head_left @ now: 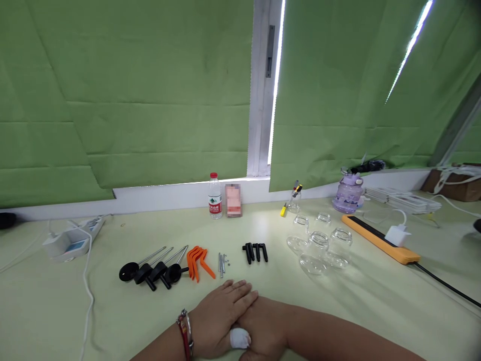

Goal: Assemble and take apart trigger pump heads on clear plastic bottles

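Note:
My left hand [218, 318], with bracelets at the wrist, lies across my right hand [265, 326] at the table's front edge. Its fingers are stretched out flat, and a white wrapping [239, 338] covers a thumb. The fingers of my right hand are mostly hidden below it. Just beyond the hands lie several metal screws [221, 265] with small nuts, orange bent plastic pieces [197, 261] and short black handles [255, 252]. To the left are black round caps [129, 271] with metal rods. Several clear glass jars [317, 253] stand at the right.
A water bottle [215, 198] and a blurred upright box [233, 200] stand at the back. Screwdrivers [296, 190] lean in a small jar. A purple bottle [347, 194] and an orange power strip [379, 239] are at the right; a white power strip [77, 240] and cable are left.

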`<action>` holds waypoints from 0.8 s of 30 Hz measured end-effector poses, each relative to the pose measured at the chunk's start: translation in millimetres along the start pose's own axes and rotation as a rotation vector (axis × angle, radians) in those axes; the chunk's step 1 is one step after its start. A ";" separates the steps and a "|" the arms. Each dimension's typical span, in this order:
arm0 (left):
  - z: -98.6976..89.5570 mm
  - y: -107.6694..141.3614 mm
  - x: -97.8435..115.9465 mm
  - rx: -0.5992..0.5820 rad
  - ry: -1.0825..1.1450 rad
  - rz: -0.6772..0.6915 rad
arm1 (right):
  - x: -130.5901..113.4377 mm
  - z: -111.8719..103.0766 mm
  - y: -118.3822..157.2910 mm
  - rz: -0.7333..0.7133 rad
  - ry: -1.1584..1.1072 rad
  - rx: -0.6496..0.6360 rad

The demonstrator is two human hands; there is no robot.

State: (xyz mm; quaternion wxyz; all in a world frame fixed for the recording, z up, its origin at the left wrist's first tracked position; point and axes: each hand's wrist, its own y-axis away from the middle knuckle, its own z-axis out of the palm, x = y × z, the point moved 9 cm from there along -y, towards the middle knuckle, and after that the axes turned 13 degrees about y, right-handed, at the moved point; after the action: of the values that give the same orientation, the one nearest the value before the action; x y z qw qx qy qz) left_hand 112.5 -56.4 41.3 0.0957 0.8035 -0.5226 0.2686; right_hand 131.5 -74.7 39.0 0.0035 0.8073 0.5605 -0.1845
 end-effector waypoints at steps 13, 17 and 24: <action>-90.8 34.5 -45.5 0.456 -0.469 -0.369 | -6.5 1.9 -2.1 -0.061 0.137 -0.103; -128.4 74.9 -77.8 0.577 -0.647 -0.777 | -8.0 -2.8 -0.6 -0.028 0.083 -0.120; -112.3 90.7 -114.4 0.413 -0.463 -0.976 | -6.9 -1.2 -1.1 -0.032 0.106 -0.120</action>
State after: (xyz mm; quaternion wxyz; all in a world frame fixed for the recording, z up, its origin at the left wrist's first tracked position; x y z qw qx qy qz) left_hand -40.9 43.1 62.9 -0.0671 0.9913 -0.0354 0.1072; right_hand 128.8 -80.3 42.3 0.0192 0.8053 0.5827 -0.1078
